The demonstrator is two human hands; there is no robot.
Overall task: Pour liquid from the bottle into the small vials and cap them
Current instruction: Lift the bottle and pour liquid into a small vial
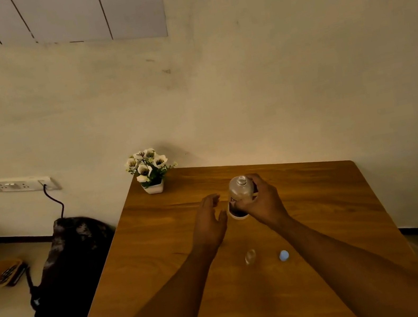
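My right hand (pixel 261 200) wraps the clear bottle (pixel 241 193), which stands upright and uncapped at the far middle of the wooden table (pixel 162 250). My left hand (pixel 209 221) hovers just beside it, fingers loose, holding nothing. The small glass vial (pixel 250 256) sits nearer me, between my forearms, with a pale blue cap (pixel 284 255) just to its right. I judge the bottle must come back toward me to pour.
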